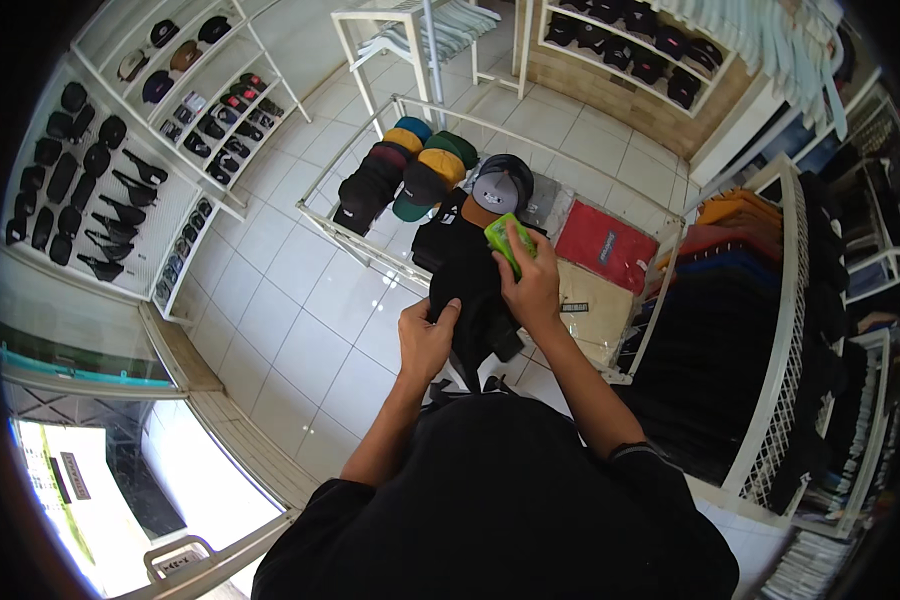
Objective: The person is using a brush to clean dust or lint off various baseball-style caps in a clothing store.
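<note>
In front of my chest, my left hand [426, 341] grips the left side of a black fabric item [474, 315], thumb on top. Its folds hide its shape, so I cannot tell whether it is a cap or a bag. My right hand [534, 289] holds a small bright green object [508, 232] over the upper right of the black fabric. The fingers cover part of that object, and its kind is unclear. Just beyond lie a grey cap with an orange brim [495, 193] and folded black clothing [442, 232].
A white-framed display table [495, 129] carries rows of caps [420, 180], a red packaged garment [606, 244] and a cream one [592, 300]. To the right stands a rack of hanging shirts [709, 322]. Wall shelves [195, 97] hold caps and bags. A glass door [195, 465] is at lower left.
</note>
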Available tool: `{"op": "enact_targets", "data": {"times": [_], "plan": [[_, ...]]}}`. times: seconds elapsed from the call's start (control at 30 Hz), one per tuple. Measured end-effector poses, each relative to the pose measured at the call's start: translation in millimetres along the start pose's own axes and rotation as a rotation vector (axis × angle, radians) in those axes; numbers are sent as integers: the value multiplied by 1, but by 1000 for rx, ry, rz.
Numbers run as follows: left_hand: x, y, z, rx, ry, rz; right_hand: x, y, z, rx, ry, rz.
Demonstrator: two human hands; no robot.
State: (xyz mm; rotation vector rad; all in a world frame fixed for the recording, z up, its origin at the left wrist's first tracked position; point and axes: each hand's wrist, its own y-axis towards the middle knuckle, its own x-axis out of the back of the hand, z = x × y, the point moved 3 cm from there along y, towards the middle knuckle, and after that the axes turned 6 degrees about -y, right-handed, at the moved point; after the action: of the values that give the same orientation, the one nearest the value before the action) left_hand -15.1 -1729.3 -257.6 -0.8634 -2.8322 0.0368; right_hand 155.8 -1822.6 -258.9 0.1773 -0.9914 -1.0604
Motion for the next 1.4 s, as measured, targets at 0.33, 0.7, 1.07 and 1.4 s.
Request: {"op": "enact_targets", "data": {"times": [0.33,0.7,1.07,1.4], "plan": [[54,52,18,-6,-90,-92,-63,26,51,174,-14,97],[141,139,9,29,-2,-118,-155,76,128,402,41,175],[218,196,26,-44,-16,-161,-237,99,173,397,58,193],[256,212,25,10,-47,-245,-269,114,203,497,67,213]]}}
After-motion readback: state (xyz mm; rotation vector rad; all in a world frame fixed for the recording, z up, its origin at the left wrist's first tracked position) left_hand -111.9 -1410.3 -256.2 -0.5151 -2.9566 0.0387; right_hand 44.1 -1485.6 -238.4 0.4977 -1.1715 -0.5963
